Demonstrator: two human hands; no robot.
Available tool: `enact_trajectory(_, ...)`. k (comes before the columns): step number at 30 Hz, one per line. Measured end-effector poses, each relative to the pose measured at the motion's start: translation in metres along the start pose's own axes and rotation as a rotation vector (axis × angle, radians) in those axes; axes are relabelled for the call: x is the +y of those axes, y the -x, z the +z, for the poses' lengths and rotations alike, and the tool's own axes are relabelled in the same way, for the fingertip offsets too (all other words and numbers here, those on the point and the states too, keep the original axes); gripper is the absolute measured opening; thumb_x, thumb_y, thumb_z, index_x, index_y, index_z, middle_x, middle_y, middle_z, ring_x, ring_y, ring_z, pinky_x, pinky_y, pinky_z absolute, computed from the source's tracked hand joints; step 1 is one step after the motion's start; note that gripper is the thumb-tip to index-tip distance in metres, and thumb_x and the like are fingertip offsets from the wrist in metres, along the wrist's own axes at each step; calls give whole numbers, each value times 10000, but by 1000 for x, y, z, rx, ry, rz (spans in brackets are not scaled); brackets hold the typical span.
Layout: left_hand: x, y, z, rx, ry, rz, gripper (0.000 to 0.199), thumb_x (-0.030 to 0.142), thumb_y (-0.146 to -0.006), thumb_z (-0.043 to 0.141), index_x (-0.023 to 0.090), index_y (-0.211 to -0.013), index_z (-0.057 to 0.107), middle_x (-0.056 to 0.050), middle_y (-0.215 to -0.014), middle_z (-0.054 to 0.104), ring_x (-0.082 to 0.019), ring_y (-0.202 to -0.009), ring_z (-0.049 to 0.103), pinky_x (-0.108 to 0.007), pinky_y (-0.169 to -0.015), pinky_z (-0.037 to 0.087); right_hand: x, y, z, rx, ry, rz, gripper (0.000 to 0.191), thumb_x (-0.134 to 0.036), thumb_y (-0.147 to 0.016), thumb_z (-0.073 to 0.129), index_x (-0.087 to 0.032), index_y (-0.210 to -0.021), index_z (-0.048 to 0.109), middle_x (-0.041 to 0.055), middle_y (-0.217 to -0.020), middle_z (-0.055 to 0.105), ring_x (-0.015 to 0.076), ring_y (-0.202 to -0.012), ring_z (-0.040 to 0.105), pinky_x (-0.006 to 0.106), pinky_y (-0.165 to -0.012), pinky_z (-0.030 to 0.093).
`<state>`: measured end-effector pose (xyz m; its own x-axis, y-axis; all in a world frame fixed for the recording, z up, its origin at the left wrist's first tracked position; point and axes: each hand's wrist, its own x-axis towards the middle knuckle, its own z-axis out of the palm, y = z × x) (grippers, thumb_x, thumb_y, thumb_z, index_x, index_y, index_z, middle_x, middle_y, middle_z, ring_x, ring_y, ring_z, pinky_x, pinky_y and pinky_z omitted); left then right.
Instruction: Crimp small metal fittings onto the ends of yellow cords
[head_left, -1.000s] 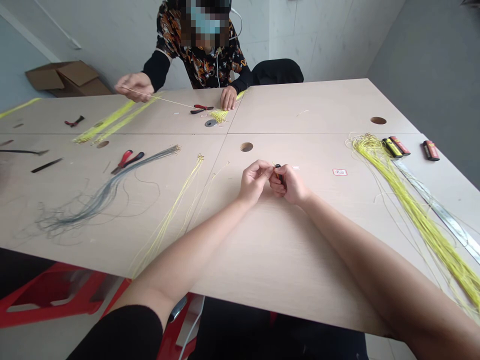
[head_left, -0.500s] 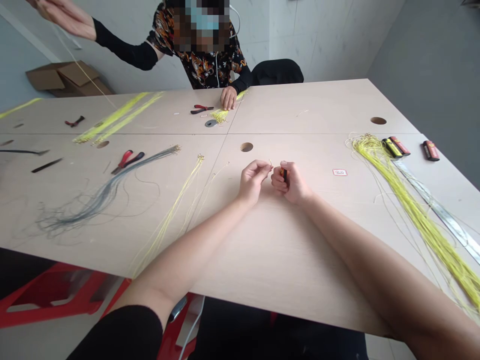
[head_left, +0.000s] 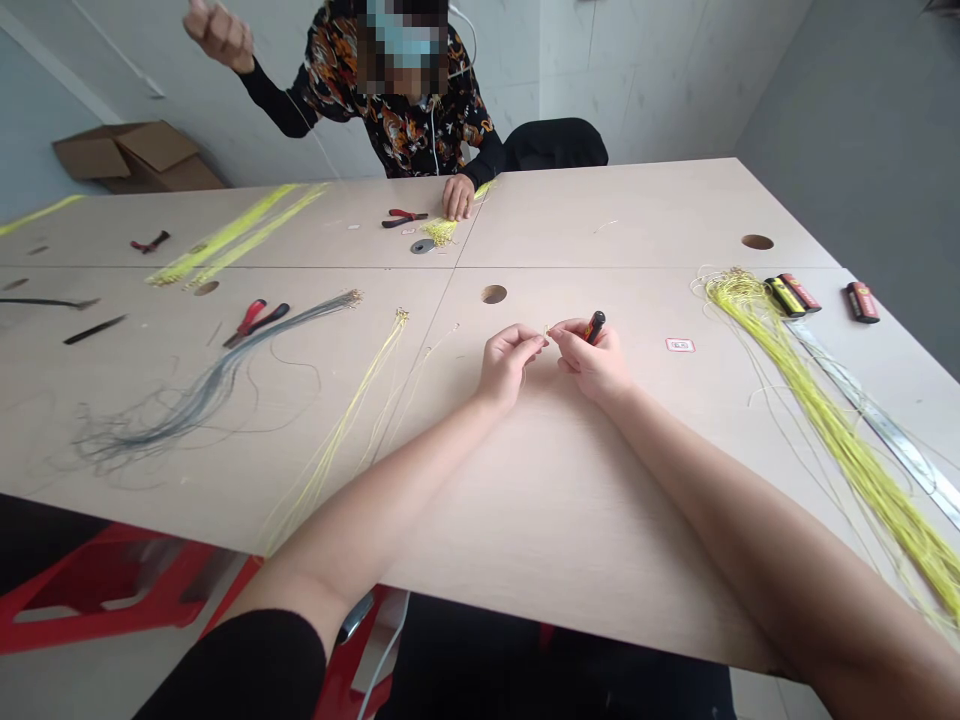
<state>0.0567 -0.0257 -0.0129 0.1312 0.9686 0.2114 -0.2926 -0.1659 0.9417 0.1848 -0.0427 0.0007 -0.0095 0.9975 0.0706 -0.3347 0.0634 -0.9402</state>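
My left hand (head_left: 504, 362) is closed in a pinch on a thin yellow cord (head_left: 546, 331), whose end pokes up between the fingertips. Right beside it, my right hand (head_left: 596, 365) has thumb and forefinger at that cord end. A black lighter (head_left: 595, 326) is tucked in the same right hand and sticks out above the fingers. Left of my forearm lies a small bundle of yellow cords (head_left: 375, 360) with knotted ends. A thick bundle of yellow cords (head_left: 817, 400) lies to the right.
Lighters (head_left: 784, 296) lie at the right, near a metal ruler (head_left: 877, 420) and a small label (head_left: 680, 345). Grey cords (head_left: 217, 385) and red-and-black pliers (head_left: 255, 318) lie left. Across the table, a co-worker's hand (head_left: 458, 197) rests on yellow cords; the other is raised.
My right hand has turned, so the lighter now points up behind the fingers, and its fingertips have come to the cord end. The co-worker's raised hand has moved right.
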Motion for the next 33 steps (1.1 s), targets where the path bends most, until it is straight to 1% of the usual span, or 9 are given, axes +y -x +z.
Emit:
enact_trajectory(9,3,1,1,-24,-6,3,175,275,-671,676,165,-572,583,23,-568,526,-70,-556,427,-236,-558,359,-1,0,1,-1,18,-2,192,-313,-643,690,-158,-620,580,-68,-488,343,38,-428,265,223,-405,224)
enact_trajectory(23,-2,-1,-1,-2,-46,28,141,248,-705,650,172,-599,595,19,-611,559,-81,-595,438,-238,-595,364,4,-3,-2,12,90,-20,173,-316,-704,633,-167,-646,567,-57,-512,355,53,-452,299,222,-429,260)
enact_trajectory(27,-3,-1,-2,0,-55,30,155,266,-712,656,172,-610,587,19,-623,564,-82,-602,448,-240,-607,373,5,-4,-3,21,133,-37,184,-331,-711,638,-171,-655,566,-54,-524,364,59,-467,318,223,-446,289)
enact_trajectory(33,-4,-1,-3,4,-50,29,144,259,-721,646,173,-622,586,20,-634,573,-80,-596,446,-241,-599,365,7,-5,-3,24,140,-46,179,-339,-716,638,-175,-674,578,-55,-527,369,61,-465,324,224,-449,299)
